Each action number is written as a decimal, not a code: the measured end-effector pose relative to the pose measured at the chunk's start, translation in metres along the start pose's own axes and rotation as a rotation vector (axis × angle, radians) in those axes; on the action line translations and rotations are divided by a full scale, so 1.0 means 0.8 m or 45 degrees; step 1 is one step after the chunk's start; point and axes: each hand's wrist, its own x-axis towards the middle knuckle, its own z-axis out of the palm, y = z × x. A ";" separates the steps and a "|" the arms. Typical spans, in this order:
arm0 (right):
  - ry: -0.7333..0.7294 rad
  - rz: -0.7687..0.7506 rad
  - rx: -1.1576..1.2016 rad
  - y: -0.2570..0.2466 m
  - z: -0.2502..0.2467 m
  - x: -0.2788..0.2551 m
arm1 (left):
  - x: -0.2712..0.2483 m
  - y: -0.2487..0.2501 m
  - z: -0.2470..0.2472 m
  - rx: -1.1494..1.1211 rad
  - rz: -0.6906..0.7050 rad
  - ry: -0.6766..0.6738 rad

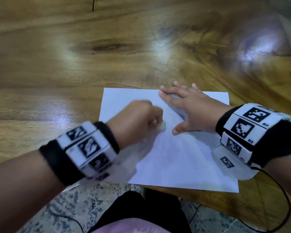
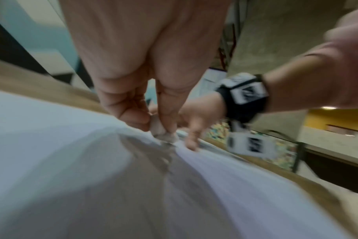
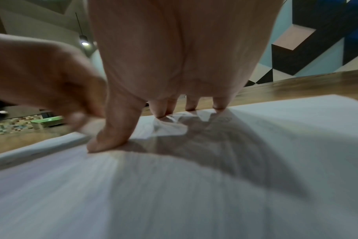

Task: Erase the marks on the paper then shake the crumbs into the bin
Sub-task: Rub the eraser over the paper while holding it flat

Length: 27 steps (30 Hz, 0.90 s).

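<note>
A white sheet of paper (image 1: pixel 175 157) lies on the wooden table (image 1: pixel 74 64) near its front edge, with faint pencil marks on it. My left hand (image 1: pixel 141 120) is curled and pinches a small white eraser (image 1: pixel 162 126) whose tip touches the paper; the left wrist view shows the eraser (image 2: pixel 158 127) between thumb and fingers, blurred by motion. My right hand (image 1: pixel 190 108) lies flat with fingers spread, pressing down the paper's far right part; its thumb (image 3: pixel 112 134) and fingertips (image 3: pixel 161 111) rest on the sheet (image 3: pixel 194 194). No bin is in view.
Bare tabletop stretches to the left and far side of the paper. The table's front edge (image 1: pixel 208 200) runs just below the sheet, with speckled floor and my lap beneath. A black cable (image 1: pixel 286 199) hangs from my right wristband.
</note>
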 end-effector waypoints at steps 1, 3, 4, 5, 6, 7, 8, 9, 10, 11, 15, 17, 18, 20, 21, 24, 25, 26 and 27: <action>0.004 0.000 0.005 0.000 0.000 0.000 | 0.012 0.000 -0.004 0.020 -0.050 0.064; 0.000 -0.002 0.008 -0.001 0.000 0.000 | 0.014 0.003 0.003 -0.001 -0.064 0.101; -0.004 -0.002 0.009 -0.001 0.000 0.000 | 0.003 0.007 0.010 -0.027 -0.011 0.086; -0.005 0.001 0.009 -0.001 0.000 -0.001 | -0.013 0.010 0.019 -0.050 0.054 0.024; -0.004 0.002 0.004 0.000 -0.001 -0.001 | -0.029 0.013 0.027 -0.081 0.090 -0.066; -0.003 0.001 -0.001 -0.001 -0.001 -0.001 | -0.042 0.015 0.032 -0.109 0.090 -0.165; -0.002 0.002 -0.006 -0.001 0.000 -0.001 | -0.048 0.014 0.034 -0.124 0.081 -0.228; 0.001 0.002 -0.012 -0.002 0.000 -0.001 | -0.046 0.011 0.031 -0.130 0.088 -0.216; 0.003 0.002 -0.018 -0.002 0.000 -0.001 | -0.037 0.007 0.026 -0.127 0.093 -0.147; 0.004 0.002 -0.020 -0.001 0.001 0.000 | -0.024 0.005 0.017 -0.112 0.067 -0.055; 0.020 -0.005 0.012 -0.001 0.002 0.001 | 0.015 0.003 0.001 -0.033 -0.091 0.120; 0.011 0.000 -0.001 0.000 0.002 0.001 | -0.005 0.006 0.013 -0.038 0.026 0.090; 0.008 0.001 -0.007 0.001 0.001 0.000 | -0.020 0.009 0.021 -0.040 0.080 0.019; 0.002 0.000 -0.001 0.000 0.001 0.000 | -0.046 0.015 0.031 -0.050 0.099 -0.176; 0.003 -0.001 0.003 0.000 0.001 0.000 | -0.049 0.015 0.032 -0.063 0.101 -0.229; 0.016 -0.003 -0.002 0.000 0.002 0.000 | -0.015 0.012 0.013 -0.034 0.068 -0.044; 0.022 -0.003 0.003 -0.001 0.002 0.000 | 0.002 0.010 0.004 -0.003 0.009 0.057; 0.026 -0.004 0.010 -0.001 0.002 0.000 | 0.016 0.007 -0.003 0.027 -0.062 0.115; 0.028 -0.005 0.014 -0.001 0.002 0.000 | 0.025 0.004 -0.005 0.046 -0.108 0.131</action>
